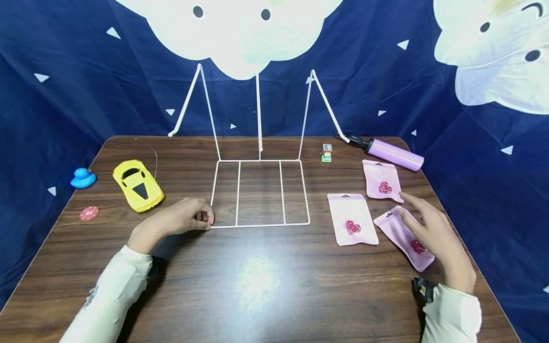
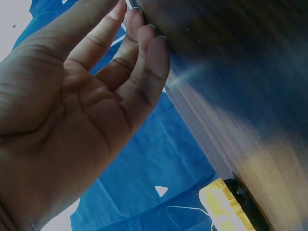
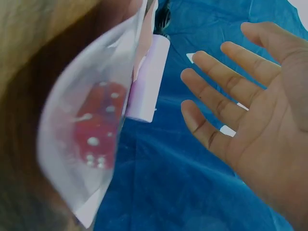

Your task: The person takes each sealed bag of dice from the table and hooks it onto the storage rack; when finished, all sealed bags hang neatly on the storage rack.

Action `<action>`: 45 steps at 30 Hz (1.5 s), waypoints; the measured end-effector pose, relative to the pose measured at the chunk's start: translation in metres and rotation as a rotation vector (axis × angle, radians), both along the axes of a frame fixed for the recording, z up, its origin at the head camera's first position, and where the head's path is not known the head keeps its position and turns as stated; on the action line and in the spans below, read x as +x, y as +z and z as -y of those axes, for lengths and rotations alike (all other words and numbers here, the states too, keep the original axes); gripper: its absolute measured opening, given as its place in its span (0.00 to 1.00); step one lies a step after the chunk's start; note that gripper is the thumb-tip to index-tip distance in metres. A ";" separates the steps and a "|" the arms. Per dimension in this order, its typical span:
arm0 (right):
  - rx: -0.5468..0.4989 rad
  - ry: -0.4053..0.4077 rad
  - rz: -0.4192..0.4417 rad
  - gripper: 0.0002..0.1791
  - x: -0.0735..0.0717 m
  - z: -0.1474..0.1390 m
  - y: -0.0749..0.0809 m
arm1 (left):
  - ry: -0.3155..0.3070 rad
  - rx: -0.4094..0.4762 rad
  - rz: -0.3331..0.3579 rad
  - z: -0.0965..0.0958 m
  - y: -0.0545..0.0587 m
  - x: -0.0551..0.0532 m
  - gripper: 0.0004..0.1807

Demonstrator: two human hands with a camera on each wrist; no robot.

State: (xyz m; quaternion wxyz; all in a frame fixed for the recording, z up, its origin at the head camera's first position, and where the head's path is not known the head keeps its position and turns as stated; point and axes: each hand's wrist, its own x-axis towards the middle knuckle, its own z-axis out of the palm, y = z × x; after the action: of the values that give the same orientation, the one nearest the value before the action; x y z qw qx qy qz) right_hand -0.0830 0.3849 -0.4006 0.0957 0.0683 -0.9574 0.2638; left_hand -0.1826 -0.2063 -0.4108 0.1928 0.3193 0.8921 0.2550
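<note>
My left hand (image 1: 182, 219) pinches the front left corner of a white wire rack (image 1: 259, 226) between thumb and curled fingers. In the left wrist view the palm and curved fingers (image 2: 154, 62) of this hand show. My right hand (image 1: 437, 233) hovers over the lower pink bag (image 1: 401, 231) with fingers extended and nothing held. That bag shows red dice through its front; the right wrist view has the dice (image 3: 98, 125) close up, apart from the open palm. Two more pink bags lie beside it, one nearer the rack (image 1: 349, 209) and one farther back (image 1: 379, 174).
On the left are a yellow toy car (image 1: 138, 186), a blue rubber duck (image 1: 83, 178) and a red round chip (image 1: 89, 213). Behind the bags lies a purple hand pump (image 1: 394, 153), with a small green item (image 1: 326, 156) near the rack's back. Dark blue fabric (image 1: 364, 95) hangs behind the table.
</note>
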 end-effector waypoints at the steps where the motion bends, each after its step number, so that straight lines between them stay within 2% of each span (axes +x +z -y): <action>1: -0.003 -0.005 0.004 0.27 0.001 -0.001 -0.001 | 0.003 -0.002 0.003 0.000 0.000 0.000 0.09; 9: 0.017 -0.024 -0.009 0.27 0.006 -0.009 -0.005 | 0.008 -0.005 0.009 -0.001 -0.001 0.001 0.10; 25: -0.006 -0.042 0.060 0.26 0.013 -0.023 -0.011 | -0.007 0.001 0.007 0.001 0.000 0.001 0.09; 30: 0.000 -0.063 0.077 0.25 0.015 -0.027 -0.013 | 0.006 -0.004 0.026 0.001 0.000 0.001 0.09; 35: -0.011 -0.079 0.105 0.24 0.019 -0.033 -0.014 | 0.000 0.002 0.011 0.002 -0.001 0.001 0.09; 41: 0.021 -0.096 0.130 0.25 0.021 -0.040 -0.016 | -0.005 -0.004 0.005 0.002 -0.002 0.000 0.09; 45: 0.030 -0.125 0.176 0.25 0.025 -0.043 -0.017 | -0.006 -0.012 0.002 0.001 -0.002 0.000 0.09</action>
State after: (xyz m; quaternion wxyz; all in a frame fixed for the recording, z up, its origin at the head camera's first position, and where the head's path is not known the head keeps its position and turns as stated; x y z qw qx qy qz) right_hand -0.0583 0.4283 -0.4174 0.0265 -0.0135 -0.9684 0.2478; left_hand -0.1822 -0.2070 -0.4124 0.1966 0.3207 0.8924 0.2495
